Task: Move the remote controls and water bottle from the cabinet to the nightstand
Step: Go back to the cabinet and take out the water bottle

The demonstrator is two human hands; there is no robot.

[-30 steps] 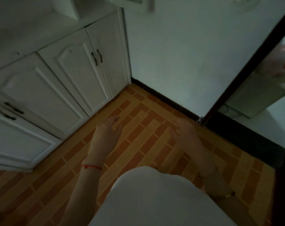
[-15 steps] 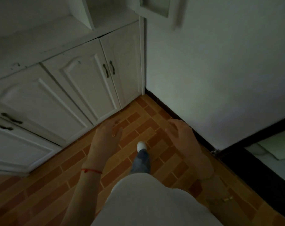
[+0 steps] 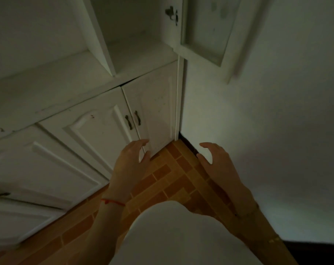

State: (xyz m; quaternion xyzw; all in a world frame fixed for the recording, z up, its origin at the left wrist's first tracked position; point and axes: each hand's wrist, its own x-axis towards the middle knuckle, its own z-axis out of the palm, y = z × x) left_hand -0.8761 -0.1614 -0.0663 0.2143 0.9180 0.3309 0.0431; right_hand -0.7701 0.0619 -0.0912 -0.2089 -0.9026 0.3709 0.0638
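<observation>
A white cabinet [image 3: 97,129] fills the left and top of the view, with shut lower doors and a bare ledge above them. Its upper compartment [image 3: 135,50] stands open, and no remote controls or water bottle show inside it or on the ledge. My left hand [image 3: 130,161] hovers in front of the lower right door, fingers apart and holding nothing. My right hand [image 3: 216,163] is beside it near the wall corner, also spread with nothing in it. The nightstand is out of view.
A glass-paned upper door [image 3: 206,31] swings out to the right over the wall. A white wall [image 3: 267,131] closes the right side. Orange brick-pattern floor [image 3: 171,180] runs between cabinet and wall. My white top [image 3: 173,238] covers the bottom centre.
The view has swung left and up toward the cabinet. The doorway on the right has dropped out of sight and the open upper compartment has come in. Both hands stay raised with nothing in them.
</observation>
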